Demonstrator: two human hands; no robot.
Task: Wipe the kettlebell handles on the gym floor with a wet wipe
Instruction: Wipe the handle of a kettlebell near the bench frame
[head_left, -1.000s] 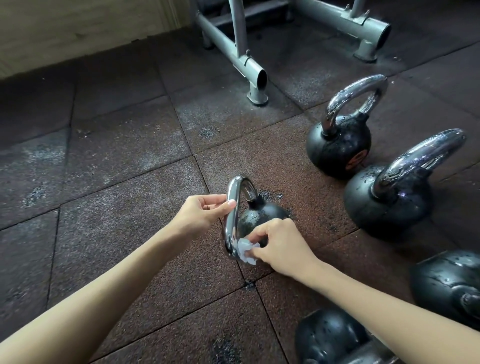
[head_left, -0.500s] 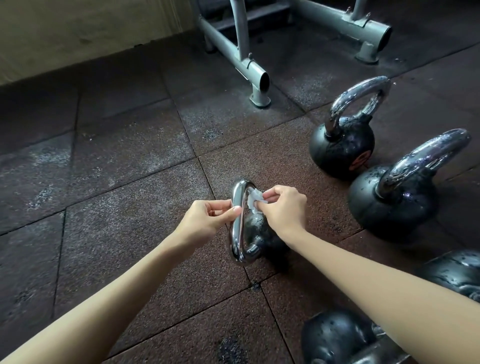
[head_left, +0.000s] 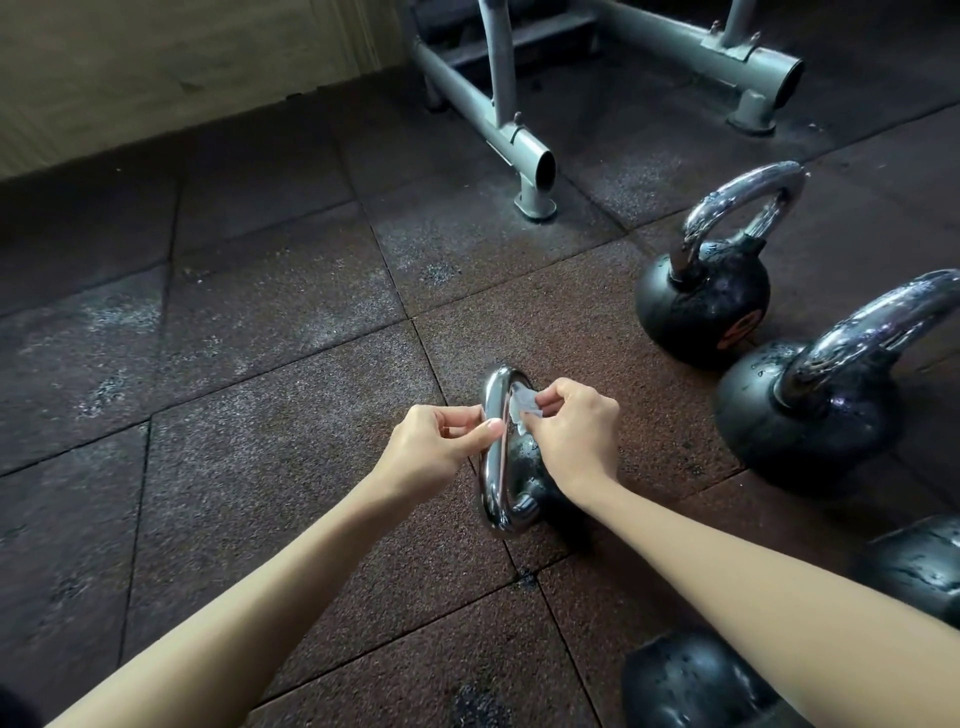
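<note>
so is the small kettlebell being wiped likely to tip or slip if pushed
Probably heavy for its size: solid-looking black body. The polished chrome handle likely feels slippery. The left hand pinches that handle, perhaps steadying it against tipping.

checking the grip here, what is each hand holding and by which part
The left hand pinches the kettlebell handle at the middle of its bar; right hand pinches the wet wipe by one end.

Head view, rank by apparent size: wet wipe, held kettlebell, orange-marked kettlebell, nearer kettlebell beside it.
1. nearer kettlebell (closer to the camera, so true size unsure)
2. orange-marked kettlebell
3. held kettlebell, partly hidden by the right hand
4. wet wipe
</note>
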